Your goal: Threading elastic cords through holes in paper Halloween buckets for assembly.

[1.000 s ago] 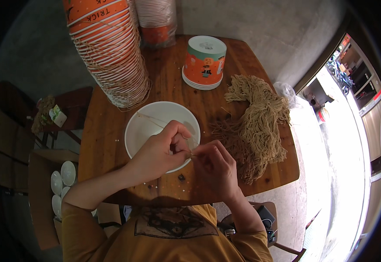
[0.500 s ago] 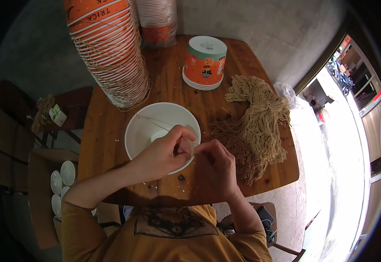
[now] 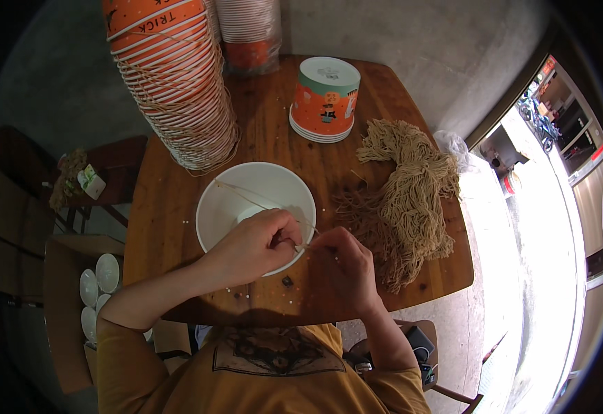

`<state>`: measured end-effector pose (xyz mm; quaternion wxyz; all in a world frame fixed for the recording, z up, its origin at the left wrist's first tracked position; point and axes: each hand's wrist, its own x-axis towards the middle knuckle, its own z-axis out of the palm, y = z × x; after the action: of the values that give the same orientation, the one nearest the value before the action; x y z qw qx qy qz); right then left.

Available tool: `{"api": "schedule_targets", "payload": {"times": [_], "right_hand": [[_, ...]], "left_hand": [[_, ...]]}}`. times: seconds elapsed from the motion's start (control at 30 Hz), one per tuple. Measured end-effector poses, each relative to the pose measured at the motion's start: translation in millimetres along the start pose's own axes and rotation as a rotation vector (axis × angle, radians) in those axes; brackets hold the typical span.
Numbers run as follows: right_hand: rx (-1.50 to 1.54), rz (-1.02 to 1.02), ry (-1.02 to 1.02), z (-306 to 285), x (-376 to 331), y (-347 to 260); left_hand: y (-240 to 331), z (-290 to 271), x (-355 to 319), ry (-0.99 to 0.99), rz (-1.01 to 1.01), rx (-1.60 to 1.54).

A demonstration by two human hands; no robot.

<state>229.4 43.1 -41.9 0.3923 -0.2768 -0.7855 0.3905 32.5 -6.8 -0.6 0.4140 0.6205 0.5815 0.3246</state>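
Note:
A white paper bucket point(image 3: 218, 214) stands mouth up near the middle of the wooden table. From its far left rim a thin tan cord point(image 3: 242, 192) stretches across the mouth to the right side. My left hand point(image 3: 263, 238) lies over the bucket, its fingers pinched on the cord close to the right rim. Just outside that rim, my right hand point(image 3: 349, 262) is closed on the loose end of the same cord. The fingertips of both hands nearly meet, and the cord's exact path between them is partly hidden.
A tall stack of orange buckets with cord handles point(image 3: 177, 90) rises at the back left. Another orange and green stack point(image 3: 325, 107) sits upside down behind. A bundle of tan cords point(image 3: 412, 200) covers the right side. An open carton point(image 3: 70, 276) holds white buckets.
My right hand has shifted slightly, and a strand now shows between the hands. My left fingers have curled in more at the rim.

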Motion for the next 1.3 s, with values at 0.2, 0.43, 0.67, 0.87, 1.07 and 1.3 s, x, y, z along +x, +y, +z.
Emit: {"api": "schedule_targets", "payload": {"times": [0.2,0.43,0.67,0.87,1.07,1.3], "right_hand": [[0.028,-0.034,0.010,1.0,-2.4,-1.9],[-0.168,-0.086,-0.015,2.0,1.8,-7.0],[-0.334,-0.234,0.016,-1.4,6.6,-9.9],[-0.368,-0.271,0.003,-0.7,2.7,-8.2],[-0.304,-0.242,-0.015,0.9,1.1,-4.2],[-0.298,-0.293,-0.099,-12.9,7.2,-12.3]], "left_hand": [[-3.1,1.8,-1.2,-0.010,0.008,-0.029],[-1.2,2.4,-1.7,-0.011,-0.001,-0.024],[1.2,4.6,-4.3,0.043,0.016,0.026],[-7.3,6.2,-5.5,0.110,0.296,0.264],[-3.4,6.4,-6.7,0.169,0.380,0.353],[-6.8,1.3,-14.0,0.194,0.393,0.343]]}}
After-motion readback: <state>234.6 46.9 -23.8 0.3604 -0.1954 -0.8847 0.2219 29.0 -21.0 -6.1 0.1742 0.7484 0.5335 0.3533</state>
